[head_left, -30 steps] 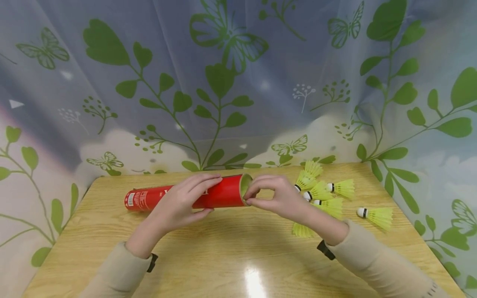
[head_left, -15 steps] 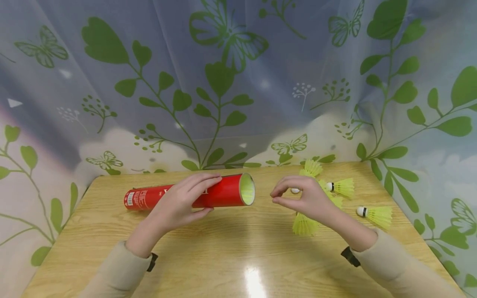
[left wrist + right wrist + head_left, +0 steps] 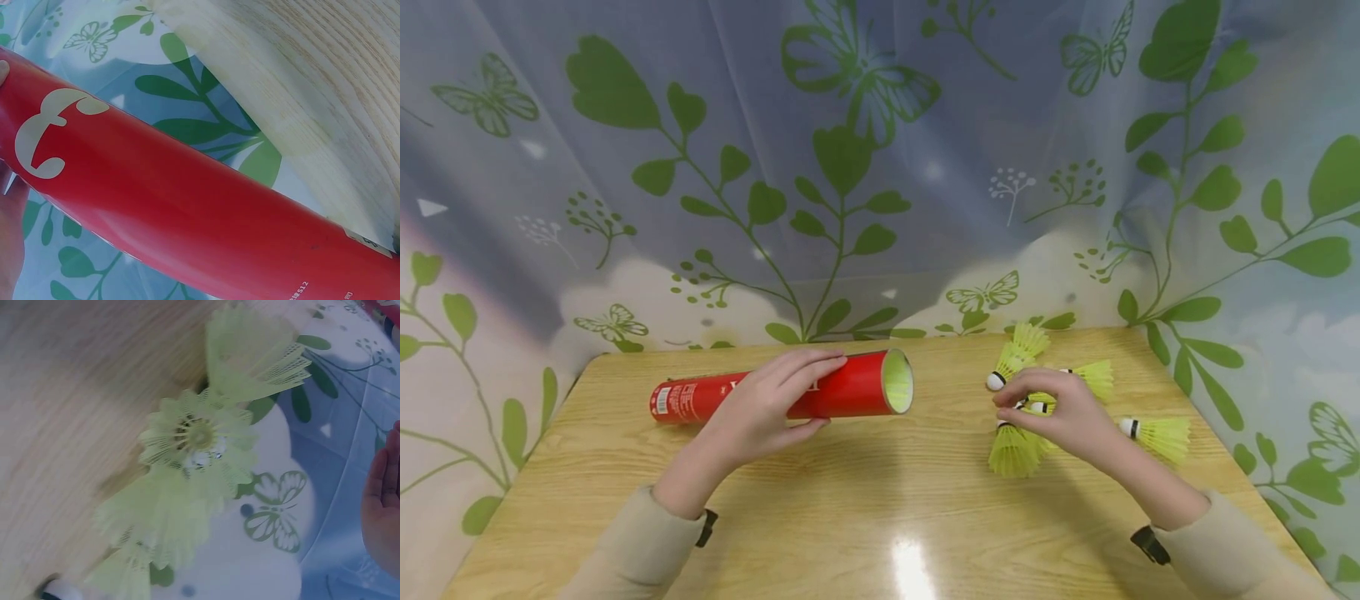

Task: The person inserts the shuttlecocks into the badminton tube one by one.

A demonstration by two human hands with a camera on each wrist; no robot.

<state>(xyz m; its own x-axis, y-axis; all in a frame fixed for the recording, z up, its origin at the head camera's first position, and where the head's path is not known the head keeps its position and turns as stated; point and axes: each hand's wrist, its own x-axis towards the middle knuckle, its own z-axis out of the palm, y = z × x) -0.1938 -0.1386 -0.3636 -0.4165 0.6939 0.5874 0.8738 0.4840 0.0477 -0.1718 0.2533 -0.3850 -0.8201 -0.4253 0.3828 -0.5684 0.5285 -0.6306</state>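
A red shuttlecock tube [image 3: 857, 385] lies nearly level at the left of the table, its uncovered end facing right with yellow visible inside. My left hand [image 3: 767, 404] grips it from above, fingers over the top and thumb along the near side; in the left wrist view the red tube [image 3: 187, 206] fills the lower part. My right hand [image 3: 1067, 408] is over the pile of yellow shuttlecocks [image 3: 1018, 454], fingers bent, with a gap between thumb and fingertips. In the right wrist view, the right hand [image 3: 382, 512] shows at the edge, apart from the shuttlecocks [image 3: 200, 434].
A lone shuttlecock [image 3: 1157, 436] lies at the right of the pile, and another shuttlecock [image 3: 1022, 346] at its far left, with a white cork tip. A patterned curtain [image 3: 880, 208] rises behind the wooden table [image 3: 850, 517].
My right hand has withdrawn from the tube's mouth and moved right to the shuttlecock pile. The left hand and tube have hardly moved.
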